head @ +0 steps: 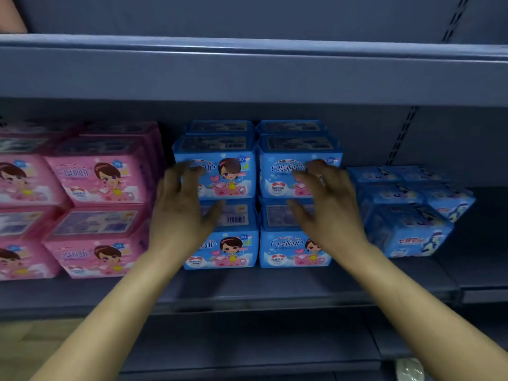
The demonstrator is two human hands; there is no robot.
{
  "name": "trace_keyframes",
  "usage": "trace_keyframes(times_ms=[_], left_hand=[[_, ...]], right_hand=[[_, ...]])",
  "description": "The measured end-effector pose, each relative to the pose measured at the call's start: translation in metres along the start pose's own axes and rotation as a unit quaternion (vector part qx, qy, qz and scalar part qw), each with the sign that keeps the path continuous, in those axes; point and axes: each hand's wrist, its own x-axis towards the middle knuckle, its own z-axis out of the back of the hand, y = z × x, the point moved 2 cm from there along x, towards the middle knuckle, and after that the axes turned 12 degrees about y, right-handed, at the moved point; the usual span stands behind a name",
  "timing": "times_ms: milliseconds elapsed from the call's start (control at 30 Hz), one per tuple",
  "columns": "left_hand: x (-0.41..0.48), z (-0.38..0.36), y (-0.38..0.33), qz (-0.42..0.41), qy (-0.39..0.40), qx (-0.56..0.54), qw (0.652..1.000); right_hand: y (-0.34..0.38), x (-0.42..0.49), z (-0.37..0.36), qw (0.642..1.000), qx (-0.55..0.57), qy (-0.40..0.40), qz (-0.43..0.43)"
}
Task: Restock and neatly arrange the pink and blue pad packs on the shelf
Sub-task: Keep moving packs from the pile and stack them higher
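**Two hands reach toward blue pad packs on a shop shelf**

On a grey shelf [247, 287], pink pad packs [96, 182] fill the left side. They are stacked two high, with a cartoon girl on each front. Just to their right, the left hand [182, 207] is raised before the left column of the blue pad packs [233, 174]. Its grip is spread, fingers apart and slightly curved, holding nothing (motion blur hides whether the fingertips touch the wrapper). The blue pad packs stand mid-shelf in two columns side by side, two high, fronts facing out, with more rows behind. The right hand [327, 207] is raised before the right column, its grip likewise spread and holding nothing. Further right, apart from these, sits a lower cluster of darker blue packs [406, 215] with a different design, turned at an angle. An upper shelf [247, 72] runs overhead.
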Motion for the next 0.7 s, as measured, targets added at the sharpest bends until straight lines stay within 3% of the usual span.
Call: trace_keyframes(times_ms=[100, 233, 367, 567, 700], left_hand=[[0.016, 0.002, 0.006, 0.039, 0.001, 0.060, 0.997], [0.034, -0.001, 0.010, 0.054, 0.053, 0.048, 0.996], [0.040, -0.005, 0.012, 0.048, 0.041, 0.053, 0.997], [0.044, -0.007, 0.012, 0.028, 0.041, 0.069, 0.996], [0.040, -0.005, 0.013, 0.038, 0.040, 0.076, 0.996]], right_hand=[[-0.015, 0.021, 0.003, 0.997, -0.036, -0.055, -0.033], [-0.027, 0.043, -0.012, 0.999, -0.026, -0.001, -0.029], [-0.034, 0.050, -0.019, 0.999, -0.029, 0.015, -0.004], [-0.038, 0.050, -0.021, 1.000, -0.021, -0.005, 0.008], [-0.025, 0.045, -0.019, 0.996, -0.089, -0.021, -0.020]])
